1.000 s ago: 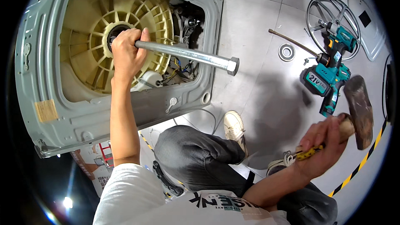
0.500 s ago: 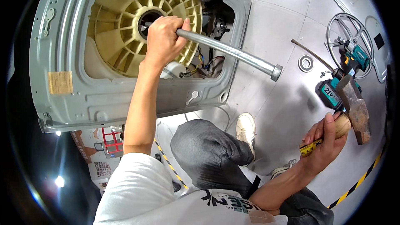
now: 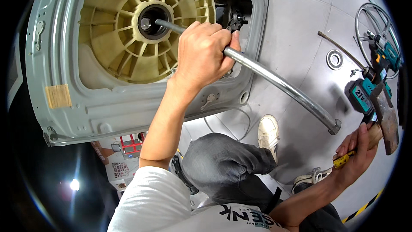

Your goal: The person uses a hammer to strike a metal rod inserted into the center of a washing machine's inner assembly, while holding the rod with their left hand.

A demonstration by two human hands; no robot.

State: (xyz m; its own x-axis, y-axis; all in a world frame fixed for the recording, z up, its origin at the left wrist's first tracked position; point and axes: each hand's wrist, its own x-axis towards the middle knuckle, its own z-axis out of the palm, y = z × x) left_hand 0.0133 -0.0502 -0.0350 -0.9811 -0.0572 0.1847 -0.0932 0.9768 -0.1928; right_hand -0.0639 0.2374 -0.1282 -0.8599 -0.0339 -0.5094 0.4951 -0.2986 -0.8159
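Observation:
My left hand [image 3: 201, 56] is wrapped round a long steel rod [image 3: 279, 81] with a hex head at its lower right end. The rod's thin far tip is at the dark round hub bore [image 3: 151, 22] of a yellowish ribbed plastic tub [image 3: 122, 2]; how deep it reaches, I cannot tell. Around the tub is the grey metal cabinet [image 3: 133, 107] of what looks like a washing machine. Low on the right, my right hand [image 3: 356, 152] is closed on a hammer [image 3: 385, 120], gripping its wooden handle close under the rusty head. A yellow marking shows at the palm.
On the tiled floor to the right lie a bearing ring [image 3: 334, 59], a thin rod [image 3: 341, 49], a teal cordless drill [image 3: 362, 96] and a grey pulley wheel [image 3: 362, 21]. My knee [image 3: 214, 157] and shoe [image 3: 268, 133] are below the cabinet. Wires and dark parts show beside the tub.
The rod has been drawn back, so its tip now shows at the bore. My left hand has moved right, away from the hub. The hammer stays in my right hand; the view has shifted.

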